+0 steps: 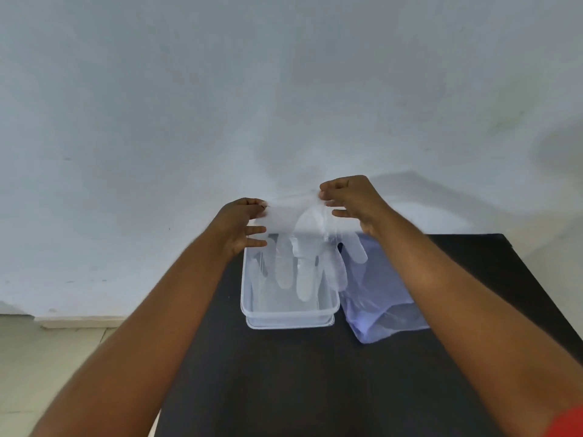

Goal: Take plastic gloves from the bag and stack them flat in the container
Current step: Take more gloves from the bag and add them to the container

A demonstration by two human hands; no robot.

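Observation:
A clear plastic glove point(299, 244) hangs stretched between my two hands, cuff up and fingers dangling down over the container. My left hand point(241, 225) pinches the cuff's left corner; my right hand point(353, 201) pinches the right corner. Below it a clear rectangular plastic container point(288, 316) sits on the black table, with at least one faint flat glove inside. To its right lies a pale bluish plastic bag point(383, 313), partly under my right forearm.
The black table point(315, 383) runs from the container toward me; its left edge is near my left forearm and its right edge past the bag. A white wall point(220, 105) stands directly behind. Beige floor point(47, 357) shows at lower left.

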